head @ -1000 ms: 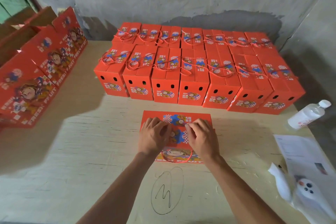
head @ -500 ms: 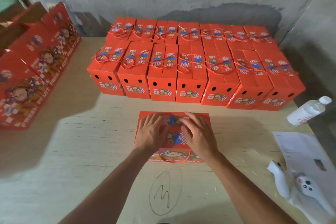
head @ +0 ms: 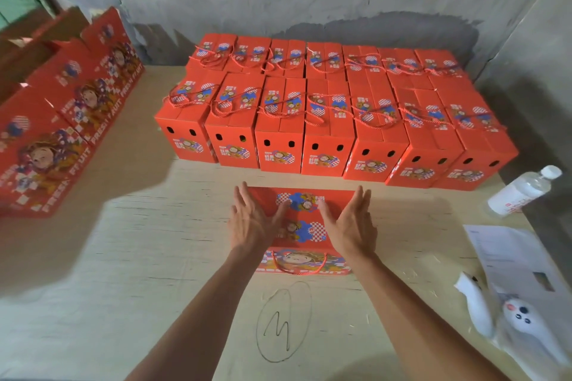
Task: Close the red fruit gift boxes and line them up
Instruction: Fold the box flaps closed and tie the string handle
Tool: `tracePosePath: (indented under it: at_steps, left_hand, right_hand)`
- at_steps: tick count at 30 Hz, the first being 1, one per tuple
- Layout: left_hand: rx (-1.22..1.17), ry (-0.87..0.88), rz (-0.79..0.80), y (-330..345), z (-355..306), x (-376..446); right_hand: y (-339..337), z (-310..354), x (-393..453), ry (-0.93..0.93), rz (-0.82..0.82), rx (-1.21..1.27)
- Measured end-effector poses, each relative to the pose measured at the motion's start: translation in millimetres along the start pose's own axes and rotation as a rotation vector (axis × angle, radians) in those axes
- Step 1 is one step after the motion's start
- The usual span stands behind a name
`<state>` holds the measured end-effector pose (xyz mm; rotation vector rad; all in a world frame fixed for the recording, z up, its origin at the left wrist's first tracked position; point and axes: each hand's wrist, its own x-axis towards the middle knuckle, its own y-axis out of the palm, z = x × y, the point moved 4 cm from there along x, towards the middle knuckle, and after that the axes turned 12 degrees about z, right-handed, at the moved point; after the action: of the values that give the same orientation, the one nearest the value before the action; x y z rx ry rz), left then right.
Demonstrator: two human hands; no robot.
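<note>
Both forearms extend forward. Left hand (head: 251, 219) and right hand (head: 351, 224) lie with fingers straight and spread, gripping nothing, palms angled inward on the box (head: 305, 227) lying on the table (head: 139, 257), near the closed box rows (head: 328, 114).

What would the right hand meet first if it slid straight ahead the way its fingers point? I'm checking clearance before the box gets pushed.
Probably the front row of closed red gift boxes; the right hand points at it across bare table, though depth is unclear.

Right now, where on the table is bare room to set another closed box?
Bare table lies left of the hands' box, between the leaning stack and the front row. The right side is crowded: bottle, paper, controllers.
</note>
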<state>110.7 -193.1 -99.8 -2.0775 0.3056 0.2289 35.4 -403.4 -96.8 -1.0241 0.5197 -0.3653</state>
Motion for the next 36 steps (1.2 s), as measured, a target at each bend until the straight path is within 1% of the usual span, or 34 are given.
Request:
tracePosePath:
  at_steps: [2,5,7,9,11,13,16,17,19,20,21,24,25,26,27,28,29,31,33,34,36]
  left_hand:
    - [-0.098,-0.062,0.034,-6,11,1]
    - [-0.201,-0.104,0.088,-8,30,2]
    - [-0.305,-0.086,0.111,-6,38,2]
    - [-0.403,-0.039,0.12,-6,42,4]
    - [-0.476,0.01,0.135,-9,44,8]
    - [-0.502,0.034,0.153,-12,46,13]
    - [-0.469,0.055,0.156,-19,46,26]
    - [-0.468,0.068,0.165,-21,45,32]
    - [-0.49,0.099,0.187,-25,40,43]
    - [-0.519,0.105,0.164,-28,38,49]
    - [-0.557,0.092,0.106,-30,37,53]
    - [-0.62,-0.043,-0.213,-38,46,49]
    - [-0.668,-0.093,-0.296,-38,49,41]
    - [-0.759,-0.137,-0.329,-34,50,31]
    - [-0.87,-0.149,-0.321,-28,49,21]
    - [-0.983,-0.127,-0.297,-22,47,12]
    - [-1.047,-0.084,-0.259,-16,47,5]
    - [-1.039,-0.035,-0.206,-13,52,-3]
    - [-1.056,-0.071,-0.146,-20,69,-8]
    - [-1.061,-0.103,-0.108,-25,79,-9]
    - [-1.034,-0.11,-0.022,-40,98,-8]
  right_hand:
    - [-4,-8,4,0.077,0.087,0.101]
    - [-8,-21,11,0.126,0.218,0.237]
    - [-4,-29,15,0.07,0.287,0.277]
    - [-4,-32,16,-0.012,0.334,0.282]
    - [-5,-32,18,-0.051,0.372,0.278]
    - [-4,-30,20,-0.079,0.342,0.273]
    - [-4,-25,17,-0.161,0.216,0.319]
    - [-3,-22,16,-0.158,0.193,0.329]
    - [2,-18,12,-0.095,0.166,0.339]
    - [4,-16,11,-0.06,0.149,0.347]
    - [4,-14,9,-0.035,0.133,0.359]
    - [-1,-12,1,0.029,0.134,0.382]
    - [-2,-11,-2,0.046,0.147,0.356]
    - [-1,-9,-7,0.055,0.161,0.318]
    - [0,-6,-13,0.053,0.168,0.279]
    - [3,-1,-21,0.04,0.166,0.241]
    - [7,5,-28,0.019,0.162,0.2]
    - [20,16,-44,-0.051,0.212,0.122]
    - [37,32,-56,-0.132,0.373,0.102]
    - [45,41,-62,-0.159,0.457,0.115]
    - [60,64,-70,-0.217,0.582,0.184]
